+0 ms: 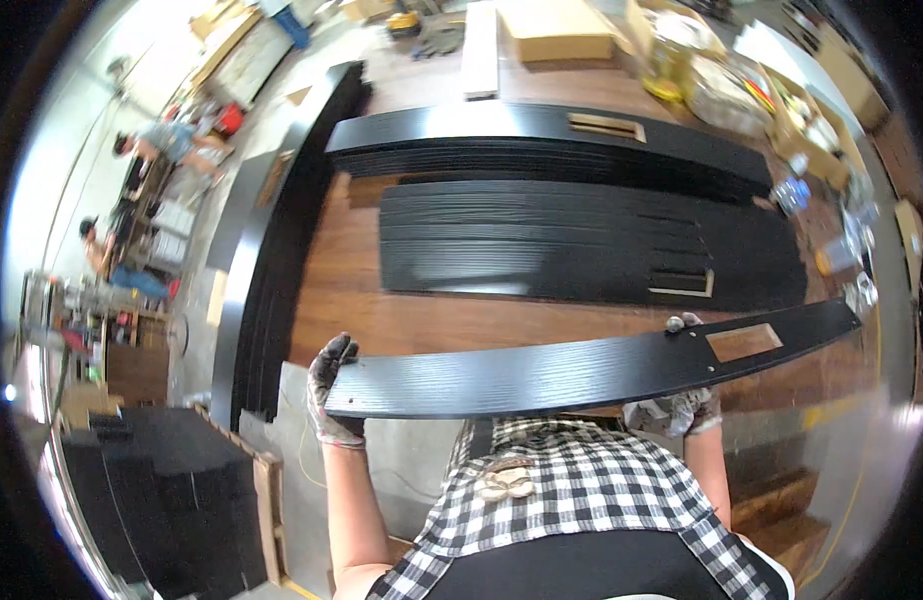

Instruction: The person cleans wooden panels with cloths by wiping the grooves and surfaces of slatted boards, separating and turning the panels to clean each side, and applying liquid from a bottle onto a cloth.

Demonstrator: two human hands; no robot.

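Observation:
A long black board (521, 375) with a rectangular cutout near its right end lies across both my hands, in front of my checked apron. My left hand (333, 395), in a dirty work glove, is closed around the board's left end. Toward the other end, my gloved right hand (686, 405) grips it from below near the cutout, with fingertips showing over the far edge. Just beyond, on the brown wooden table (411, 325), rests a layer of similar black boards (541, 240), one with a pale-edged cutout.
Behind these, a tall stack of black boards (461, 125) runs crosswise, and another stack (251, 280) stands along the left. Plastic bottles (841, 250), a yellow jar (671, 65) and a cardboard box (556, 30) sit on the far and right side. Two people (111, 255) work at far-left benches.

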